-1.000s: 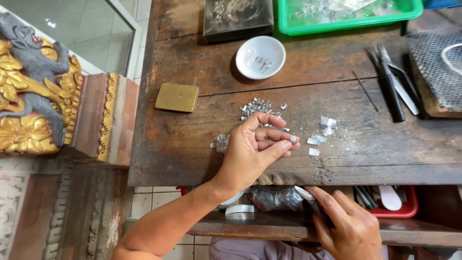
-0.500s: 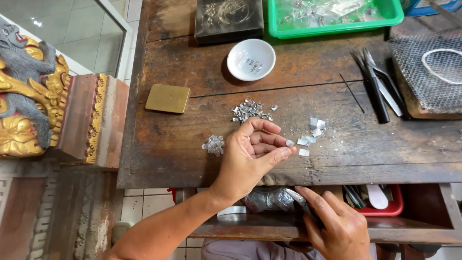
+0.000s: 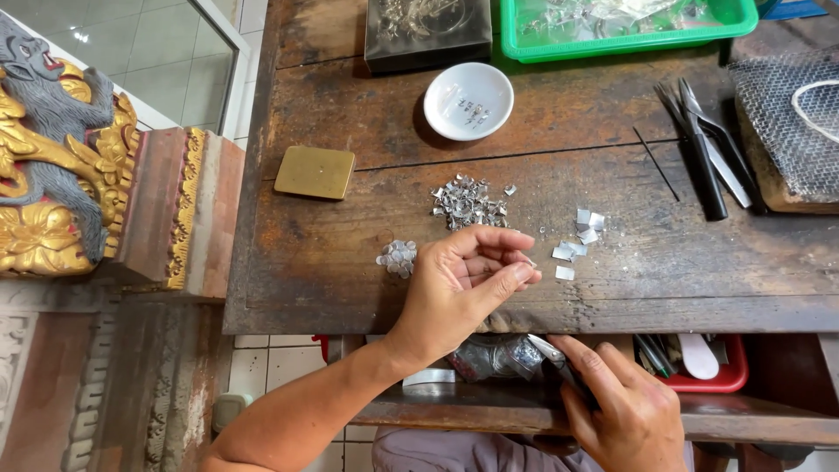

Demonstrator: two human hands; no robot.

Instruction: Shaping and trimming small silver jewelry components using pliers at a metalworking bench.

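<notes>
left hand (image 3: 468, 284): fingers curled, tips pinched on tiny silver piece, just below scrap pile (image 3: 466, 201) | right hand (image 3: 625, 406): under table edge (image 3: 524, 315), fingers closed around dark tool (image 3: 559, 367)

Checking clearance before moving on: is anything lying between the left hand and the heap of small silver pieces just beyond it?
Nothing visible. The left hand is raised just in front of the heap of silver pieces, with only bare wooden table between them.
</notes>
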